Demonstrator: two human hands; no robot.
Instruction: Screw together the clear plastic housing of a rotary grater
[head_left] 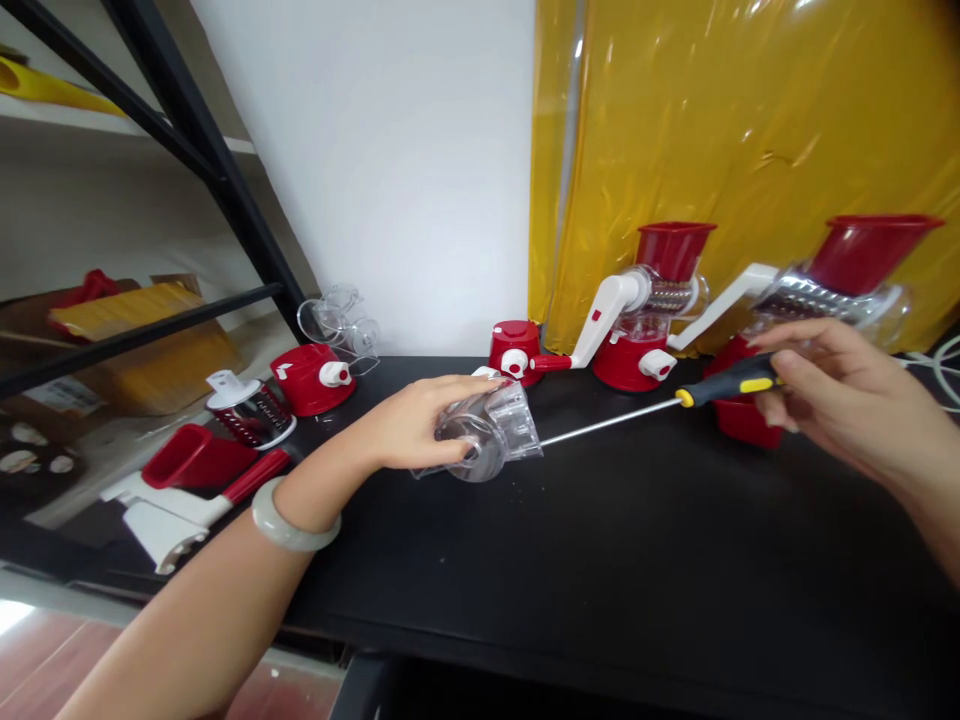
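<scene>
My left hand [420, 425] is closed around a clear plastic grater housing [514, 420], which lies on its side low over the black table. In my right hand [825, 390] is a screwdriver [720, 385] with a black and yellow handle, its long metal shaft pointing left. The shaft's end meets the right side of the clear housing; whether the tip is inside it I cannot tell. Just behind the housing stands a red grater base [516, 350] with a white knob.
Two assembled rotary graters [630, 365] [874, 250] stand at the back right. Left of my arm are another red base [311, 378], a clear housing [341, 320], a metal grating drum [255, 415], a red hopper [195, 458] and a white crank handle [161, 515]. A black shelf frame [217, 180] rises at left.
</scene>
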